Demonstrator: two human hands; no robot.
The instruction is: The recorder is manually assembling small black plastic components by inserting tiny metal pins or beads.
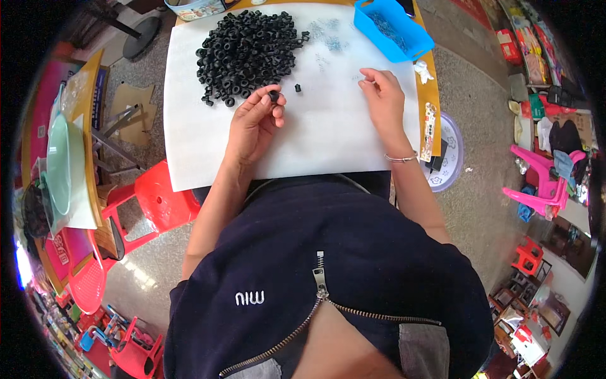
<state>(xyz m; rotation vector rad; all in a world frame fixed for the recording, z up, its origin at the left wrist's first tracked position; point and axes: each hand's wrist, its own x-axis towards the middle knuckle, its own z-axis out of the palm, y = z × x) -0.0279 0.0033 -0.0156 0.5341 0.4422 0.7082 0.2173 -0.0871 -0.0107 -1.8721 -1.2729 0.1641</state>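
Note:
My left hand (255, 120) is closed, with a small black ring-shaped part (273, 95) pinched between thumb and fingers. It is just below a large pile of similar black parts (249, 54) on the white-covered table (328, 136). One loose black part (298, 88) lies to the right of that hand. My right hand (385, 101) is above the right side of the white surface, thumb and forefinger drawn together; anything between them is too small to make out. Tiny pale, clear-looking pieces (333, 43) are scattered between the pile and a blue basket (404, 41).
The blue basket holds more tiny pieces. A patterned container (196, 9) stands at the far left edge. Crumpled white tissue (423, 72) and a long printed strip (429, 129) lie along the right edge. A red plastic chair (161, 197) is at left; a round lilac-rimmed tub (456, 151) is right.

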